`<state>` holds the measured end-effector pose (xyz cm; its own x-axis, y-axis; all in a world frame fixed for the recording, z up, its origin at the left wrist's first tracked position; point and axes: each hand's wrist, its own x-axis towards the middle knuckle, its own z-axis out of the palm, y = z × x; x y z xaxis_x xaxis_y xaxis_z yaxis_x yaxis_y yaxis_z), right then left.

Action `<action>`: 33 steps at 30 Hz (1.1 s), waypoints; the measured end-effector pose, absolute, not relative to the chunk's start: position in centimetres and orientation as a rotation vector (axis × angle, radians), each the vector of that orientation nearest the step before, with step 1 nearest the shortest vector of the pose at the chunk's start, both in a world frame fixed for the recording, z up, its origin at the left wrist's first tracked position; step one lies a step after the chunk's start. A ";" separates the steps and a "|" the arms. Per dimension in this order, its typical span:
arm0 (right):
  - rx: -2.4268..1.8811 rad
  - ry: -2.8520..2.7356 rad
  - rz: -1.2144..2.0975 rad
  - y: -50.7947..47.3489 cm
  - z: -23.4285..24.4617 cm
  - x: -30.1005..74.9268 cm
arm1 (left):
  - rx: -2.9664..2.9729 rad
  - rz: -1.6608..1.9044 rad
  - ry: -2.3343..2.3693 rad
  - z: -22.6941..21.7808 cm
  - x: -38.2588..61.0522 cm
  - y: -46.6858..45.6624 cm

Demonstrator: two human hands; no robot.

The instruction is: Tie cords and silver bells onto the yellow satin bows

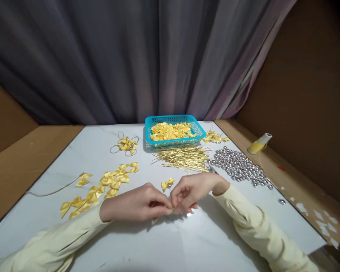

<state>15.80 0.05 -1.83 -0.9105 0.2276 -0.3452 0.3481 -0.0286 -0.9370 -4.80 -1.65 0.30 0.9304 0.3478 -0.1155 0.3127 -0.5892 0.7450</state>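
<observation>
My left hand [136, 206] and my right hand [191, 192] meet fingertip to fingertip low over the white tabletop [187, 241]. Both are pinched on a small yellow piece between them, too small to name. A single yellow ribbon bow [167, 184] lies just beyond the fingers. A trail of yellow bows [104, 187] runs to the left of my left hand. A bundle of gold wire ties [184, 156] lies ahead, and a heap of silver bells [238, 167] lies to the right.
A blue basket [198, 127] with yellow bows stands at the back centre. Finished bows with gold loops [127, 144] lie to its left, more [214, 136] to its right. A yellow thread spool [259, 144] lies on the brown cardboard at right. A curtain hangs behind.
</observation>
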 end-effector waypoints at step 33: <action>0.585 2.120 -2.098 -0.2 -1.8 15.5 | 2.150 0.074 0.479 0.1 -4.8 -1.9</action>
<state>15.47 -0.20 -1.80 -0.9210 0.1975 -0.3357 0.3378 -0.0244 -0.9409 -4.81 -1.87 0.14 0.9231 0.3644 -0.1231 0.3104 -0.5168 0.7979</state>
